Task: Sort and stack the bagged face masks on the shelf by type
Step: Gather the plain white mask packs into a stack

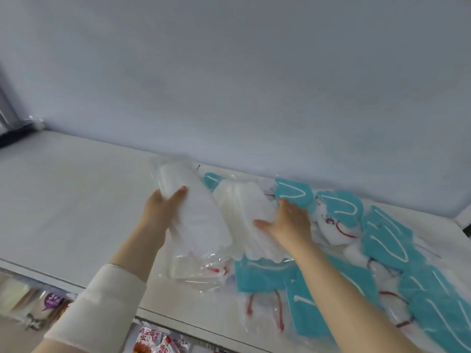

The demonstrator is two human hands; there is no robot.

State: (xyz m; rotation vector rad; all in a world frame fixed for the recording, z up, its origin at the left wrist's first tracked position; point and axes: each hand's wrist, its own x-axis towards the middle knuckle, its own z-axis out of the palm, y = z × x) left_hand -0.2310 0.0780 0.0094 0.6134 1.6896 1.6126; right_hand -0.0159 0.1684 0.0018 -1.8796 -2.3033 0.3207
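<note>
My left hand (163, 203) grips a clear bag of white face masks (196, 215) by its left edge, thumb on top, holding it tilted above the white shelf (76, 200). My right hand (288, 221) rests on a second bag of white masks (242, 212) just to the right, thumb spread toward the left and fingers over its far side. Several bagged teal masks (382, 240) with white ear loops lie scattered to the right and front of the shelf. A few bags show red loops (277, 301).
The grey back wall (229, 85) rises right behind the shelf. The left half of the shelf surface is bare. Below the front edge, a lower shelf holds packaged goods (158, 340) and pale packets (30, 301).
</note>
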